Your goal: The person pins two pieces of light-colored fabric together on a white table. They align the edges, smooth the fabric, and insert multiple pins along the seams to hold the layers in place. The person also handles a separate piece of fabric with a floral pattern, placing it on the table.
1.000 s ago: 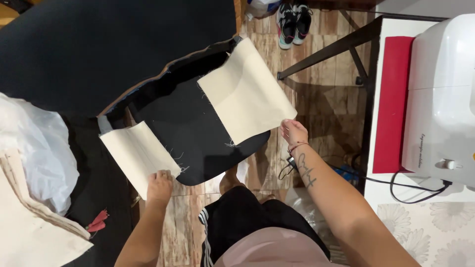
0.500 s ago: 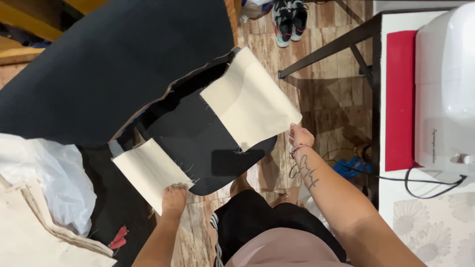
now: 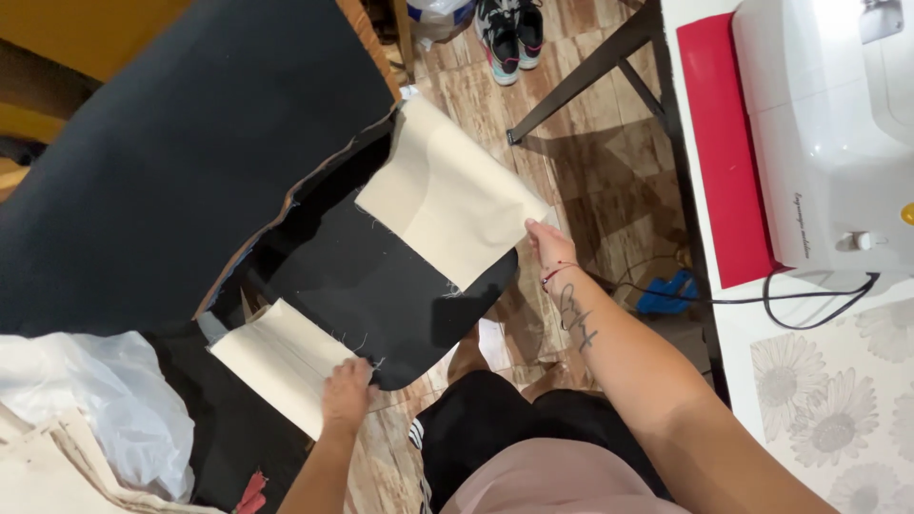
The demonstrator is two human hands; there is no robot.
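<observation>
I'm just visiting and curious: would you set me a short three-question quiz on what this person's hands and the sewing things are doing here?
1. True or false: the left hand rests on the lower cream fabric panel.
2. What does the right hand grip? A) the edge of the upper cream fabric panel; B) the black cable; C) the sneakers.
3. Fill in: the white sewing machine stands beside a ___ coloured mat.

Key: 1 true; 2 A; 3 red.
</observation>
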